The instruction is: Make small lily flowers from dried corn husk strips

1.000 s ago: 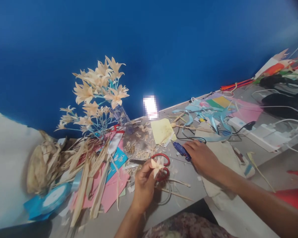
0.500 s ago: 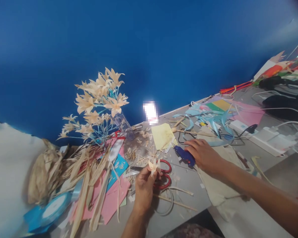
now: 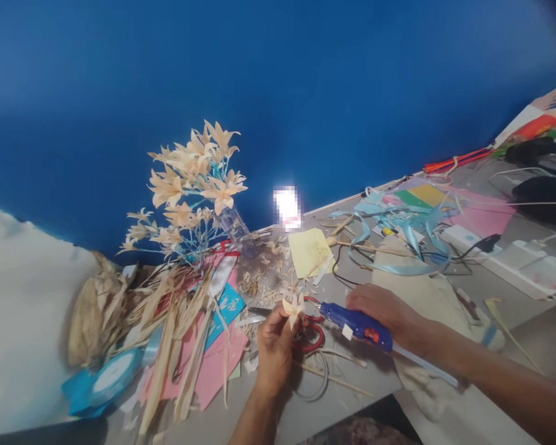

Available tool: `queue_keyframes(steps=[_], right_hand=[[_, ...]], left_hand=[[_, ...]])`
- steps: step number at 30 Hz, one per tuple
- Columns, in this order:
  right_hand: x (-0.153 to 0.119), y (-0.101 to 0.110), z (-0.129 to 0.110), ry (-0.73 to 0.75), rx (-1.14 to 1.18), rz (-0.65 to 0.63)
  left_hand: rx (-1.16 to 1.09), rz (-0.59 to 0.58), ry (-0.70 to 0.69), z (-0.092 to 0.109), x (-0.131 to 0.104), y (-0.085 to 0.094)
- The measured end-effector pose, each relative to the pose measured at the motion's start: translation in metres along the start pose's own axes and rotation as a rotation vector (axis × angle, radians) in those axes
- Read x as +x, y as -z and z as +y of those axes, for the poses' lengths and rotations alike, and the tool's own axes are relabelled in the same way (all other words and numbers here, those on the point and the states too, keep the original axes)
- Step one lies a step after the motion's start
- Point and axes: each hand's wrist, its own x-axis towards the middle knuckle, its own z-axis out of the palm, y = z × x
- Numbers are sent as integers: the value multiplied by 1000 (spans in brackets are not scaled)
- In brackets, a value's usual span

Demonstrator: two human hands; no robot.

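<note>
A small cream husk-like flower [image 3: 293, 309] is pinched upright between the fingers of my left hand [image 3: 277, 346]. My right hand [image 3: 391, 312] is closed around a blue hot glue gun [image 3: 359, 324], with a clear glue stick [image 3: 426, 364] jutting from its back end. The gun's nozzle points left, close to the flower; whether it touches cannot be made out. Red-handled scissors [image 3: 315, 340] lie under the flower, their blades partly hidden by my left hand.
Finished cream flowers [image 3: 180, 179] on blue stems stand in a clear bottle [image 3: 234, 228] at the back. Dried husks [image 3: 167, 346] and a blue ribbon roll [image 3: 113, 377] lie left. A yellow paper [image 3: 310, 250], a cloth [image 3: 408, 303] and a white power strip [image 3: 509, 262] are further right.
My right hand has lifted the glue gun from the table and turned its nozzle towards the flower. The left hand still holds the flower. The view has shifted slightly.
</note>
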Motion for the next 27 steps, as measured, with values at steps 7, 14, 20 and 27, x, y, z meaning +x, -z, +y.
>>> queue_keyframes(steps=[7,14,20,27], right_hand=[[7,-4,-4,-7,6,-12],[5,-5,-4,-3,-35,-69],[1,-6,1,-41,-93,-54],[2,-6,-2,17,-55,-37]], left_hand=[[34,-13,31,-5,-3,1],[81,-48,-20,-12,-1,7],[53,-40,15,-15,-3,7],[8,-42,29,-14,-5,6]])
